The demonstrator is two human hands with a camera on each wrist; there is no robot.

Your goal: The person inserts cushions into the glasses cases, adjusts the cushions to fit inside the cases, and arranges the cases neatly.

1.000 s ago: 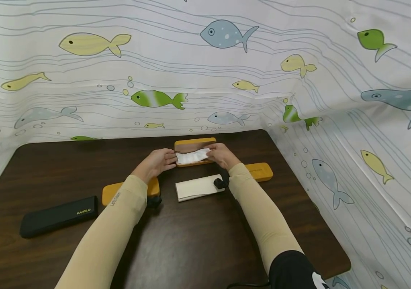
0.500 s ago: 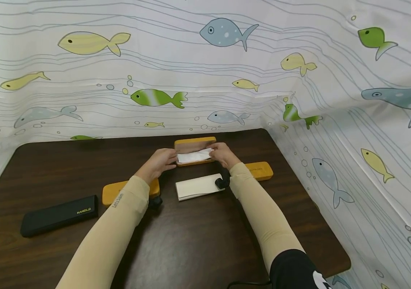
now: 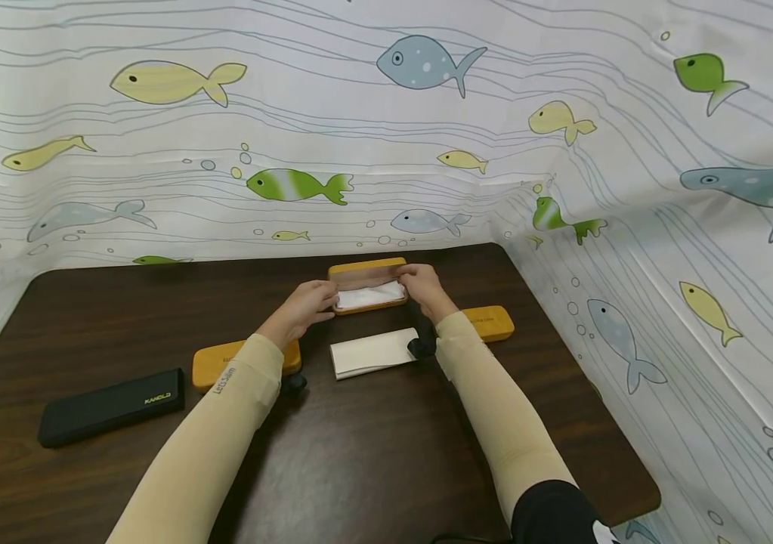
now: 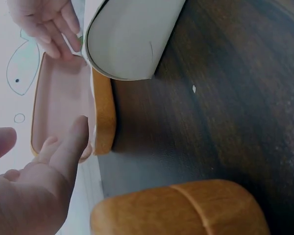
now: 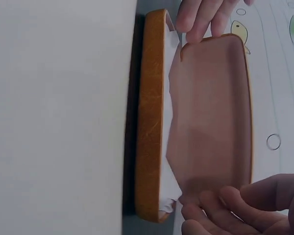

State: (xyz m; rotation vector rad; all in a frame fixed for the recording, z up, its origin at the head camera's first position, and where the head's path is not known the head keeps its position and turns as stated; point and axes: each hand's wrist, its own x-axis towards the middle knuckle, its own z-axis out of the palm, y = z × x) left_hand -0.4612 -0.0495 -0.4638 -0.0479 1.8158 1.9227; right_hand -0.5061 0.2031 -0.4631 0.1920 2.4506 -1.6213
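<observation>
An orange-brown glasses case (image 3: 370,308) lies at the far side of the table, its lid (image 3: 362,273) raised and its pinkish lining showing. White crumpled cloth or paper (image 3: 370,295) lies in its base; whatever is under that is hidden. My left hand (image 3: 303,307) is at the case's left end, fingers extended by the rim. At the opposite end, my right hand (image 5: 250,210) has loosely bent fingers by the lid's edge, its thumb near the lid's corner. Neither hand holds the white material.
Nearer me lies a cream folded case (image 3: 374,353). Another orange case (image 3: 488,323) sits to the right, and one more orange case (image 3: 212,364) is partly behind my left forearm. A long black case (image 3: 110,408) lies at left. A fish-print curtain (image 3: 359,113) borders the table.
The white material has gone down into the case's base and lies flatter. My right hand has let go of it and risen slightly to the lid's right end; the left stays at the left end.
</observation>
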